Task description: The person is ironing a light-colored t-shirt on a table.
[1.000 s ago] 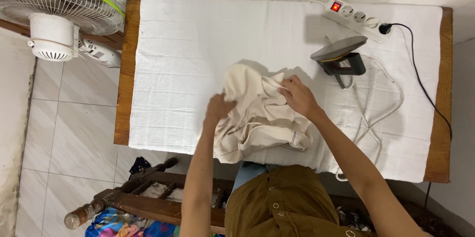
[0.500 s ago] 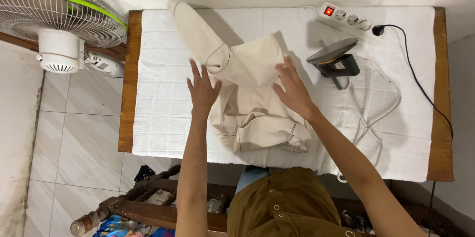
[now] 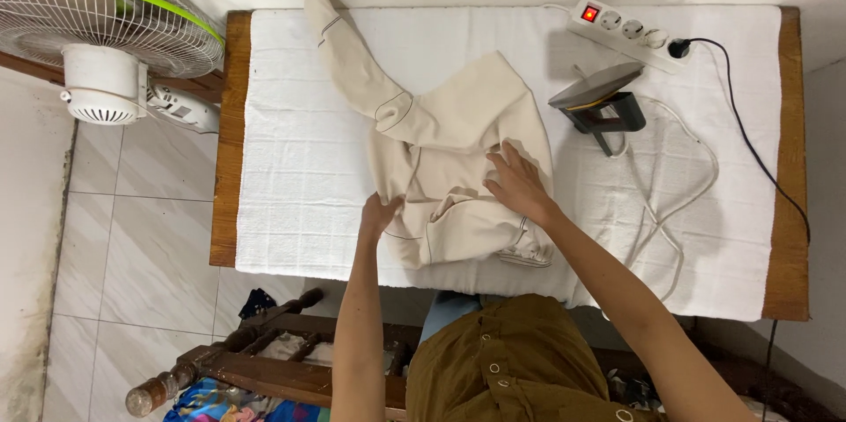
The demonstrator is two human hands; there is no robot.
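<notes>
A cream garment (image 3: pixel 441 122) with dark piping lies partly unfolded on the white cloth (image 3: pixel 300 184) that covers the wooden table (image 3: pixel 231 122). One sleeve (image 3: pixel 339 43) stretches to the far left corner. My left hand (image 3: pixel 381 212) is curled on the garment's left edge near the table's front. My right hand (image 3: pixel 515 184) rests on the middle of the garment with bent fingers gripping a fold. The near part of the garment is still bunched up.
An iron (image 3: pixel 599 96) stands on its heel to the right of the garment, its white cord (image 3: pixel 679 202) looped across the cloth. A power strip (image 3: pixel 626 30) lies at the back right. A fan (image 3: pixel 97 34) stands at the left, a wooden chair (image 3: pixel 256 360) below.
The bunched garment was flung open away from me, its sleeve landing at the far left. My hands went from open and spread back onto the garment, closer to me.
</notes>
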